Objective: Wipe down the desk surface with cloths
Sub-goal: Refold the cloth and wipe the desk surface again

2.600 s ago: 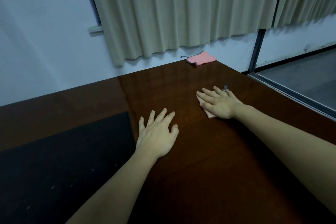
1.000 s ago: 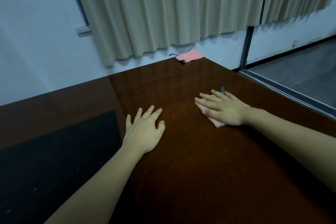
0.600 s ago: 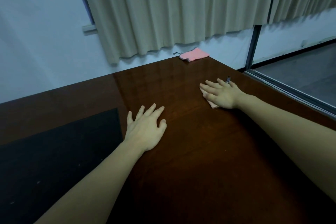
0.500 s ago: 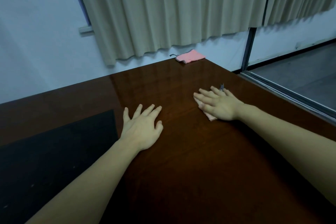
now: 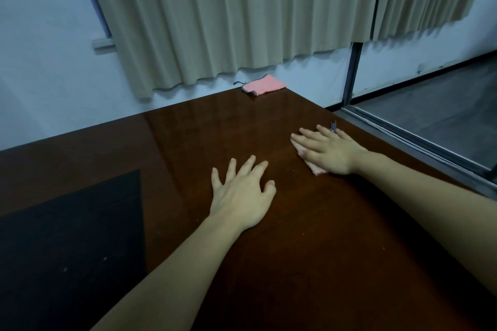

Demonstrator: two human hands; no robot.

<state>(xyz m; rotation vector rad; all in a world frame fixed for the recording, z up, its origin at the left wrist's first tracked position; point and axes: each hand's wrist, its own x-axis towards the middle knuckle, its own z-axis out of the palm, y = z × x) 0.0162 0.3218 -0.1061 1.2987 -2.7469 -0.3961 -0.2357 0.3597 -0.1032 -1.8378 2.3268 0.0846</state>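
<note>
Desk (image 5: 309, 236): right hand (image 5: 329, 152) flat, fingers straight, pressing pink cloth (image 5: 317, 169) near right edge. Left hand (image 5: 242, 196) spread, palm down on wood, holding nothing. Second cloth (image 5: 263, 85) at far corner.

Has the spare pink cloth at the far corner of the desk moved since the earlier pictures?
No. The spare pink cloth lies at the same far corner of the desk, under the curtain hem; only the head camera shifted.

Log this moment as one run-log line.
task: wipe desk | right hand: flat on pink cloth | left hand: flat on bare wood | spare pink cloth: far corner
</note>
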